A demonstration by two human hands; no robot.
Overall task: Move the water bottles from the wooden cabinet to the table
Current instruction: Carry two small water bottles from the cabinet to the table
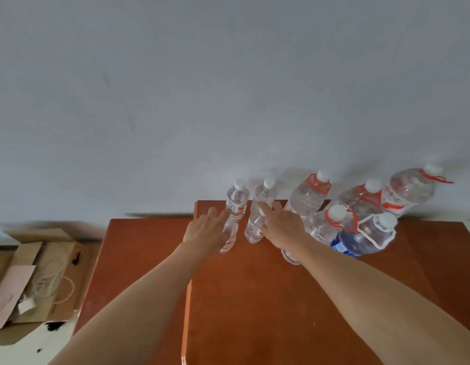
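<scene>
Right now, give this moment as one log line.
phase: pre-grasp | left hand: open, at front-left small bottle | right hand: open, at front-right small bottle

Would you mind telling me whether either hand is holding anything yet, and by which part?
Nothing is held yet: the left hand and right hand reach with straight fingers towards the tops of the small water bottles.

No text, brand or number can be read anywhere in view. Red-and-white labels are seen on the small bottles point(237, 204), but the print is blurred. Red marks are noted on the large bottle point(410, 191), at 3 o'clock of them; they are illegible. A blue label is seen on the jug point(360, 241) at 4 o'clock, and its wording cannot be made out.
</scene>
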